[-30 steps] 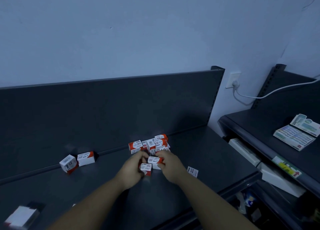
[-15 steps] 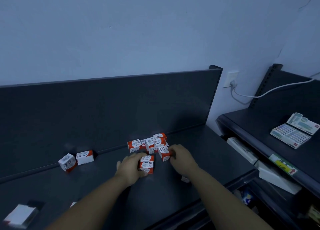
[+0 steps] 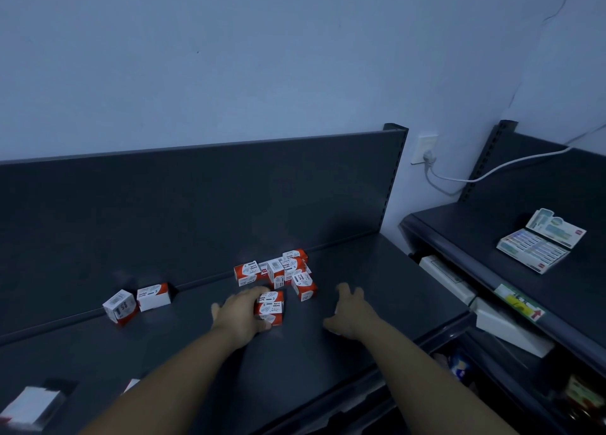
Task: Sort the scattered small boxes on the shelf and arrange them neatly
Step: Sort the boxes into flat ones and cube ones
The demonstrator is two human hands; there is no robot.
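Small red-and-white boxes lie on a dark shelf (image 3: 377, 270). A cluster of several boxes (image 3: 275, 269) sits against the back panel, with one more box (image 3: 304, 286) standing at its front right. My left hand (image 3: 241, 315) is closed around the left side of a box (image 3: 271, 307) in front of the cluster; it looks like two stacked. My right hand (image 3: 351, 310) is to the right with fingers spread, low over the shelf; a sliver of white shows at its edge. Two more boxes (image 3: 119, 306) (image 3: 153, 297) lie far left by the back panel.
Another white box (image 3: 29, 405) sits at the near left corner, and a white scrap (image 3: 131, 385) shows beside my left forearm. A second shelf on the right carries card packs (image 3: 541, 241). A wall outlet (image 3: 425, 149) with a white cable is behind it.
My right hand let go of a box beside the cluster and moved right with fingers spread. My left hand kept its hold on the box in front.
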